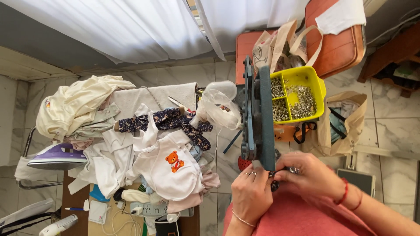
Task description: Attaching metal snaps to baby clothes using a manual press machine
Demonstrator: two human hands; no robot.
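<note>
At the lower centre of the frame we have both hands together at the base of the tall blue-green metal hand press. Our left hand, rings on the fingers, is closed around the near foot of the press, while our right hand pinches a small dark piece of fabric with metal snaps against the die. We cannot tell how firmly either hand grips. Above and to the right sits the yellow plastic two-compartment tray full of small silvery snap parts. At the left of the frame a heap of white baby garments, one with an orange bear print, lies on the table near a purple steam iron. We judge the step in hand to be seating the fabric and snap under the die; the next move calls for steady alignment.
</note>
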